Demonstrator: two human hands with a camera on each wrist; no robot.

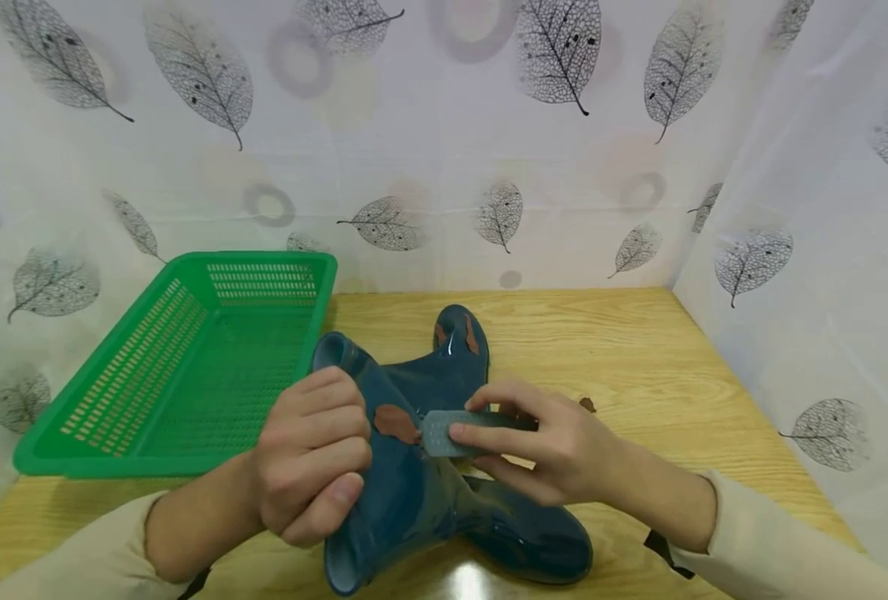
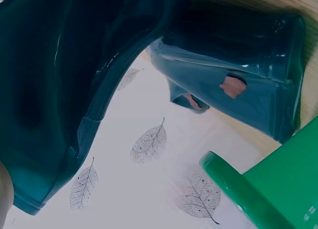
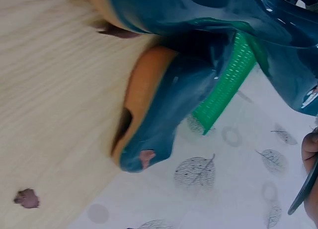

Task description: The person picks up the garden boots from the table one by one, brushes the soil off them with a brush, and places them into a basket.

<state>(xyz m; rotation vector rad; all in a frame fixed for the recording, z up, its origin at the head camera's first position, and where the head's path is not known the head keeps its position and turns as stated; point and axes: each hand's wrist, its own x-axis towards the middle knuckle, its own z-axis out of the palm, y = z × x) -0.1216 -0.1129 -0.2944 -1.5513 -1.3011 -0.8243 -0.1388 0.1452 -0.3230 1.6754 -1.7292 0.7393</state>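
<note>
A dark blue rubber rain boot [image 1: 406, 521] lies tilted on its side, its toe toward the right. My left hand [image 1: 312, 458] grips the boot's shaft near the open top, fingers curled. A reddish-brown patch [image 1: 394, 422] clings to that shaft. Between thumb and fingers, my right hand [image 1: 541, 433] holds a flat grey tool [image 1: 444, 433] with a dotted, rounded head, its end at the patch's edge; its exact kind is unclear. Behind lies the second rain boot [image 1: 444, 375], with brown smears on its toe and another brown patch [image 2: 232, 86] on its shaft.
A green perforated plastic basket [image 1: 234, 350] stands on the left of the wooden table [image 1: 601, 350]. A small brown crumb [image 1: 587, 405] lies right of the boots; the right wrist view shows a brown lump [image 3: 27, 198] on the wood. A leaf-patterned curtain [image 1: 429, 167] encloses the back and sides.
</note>
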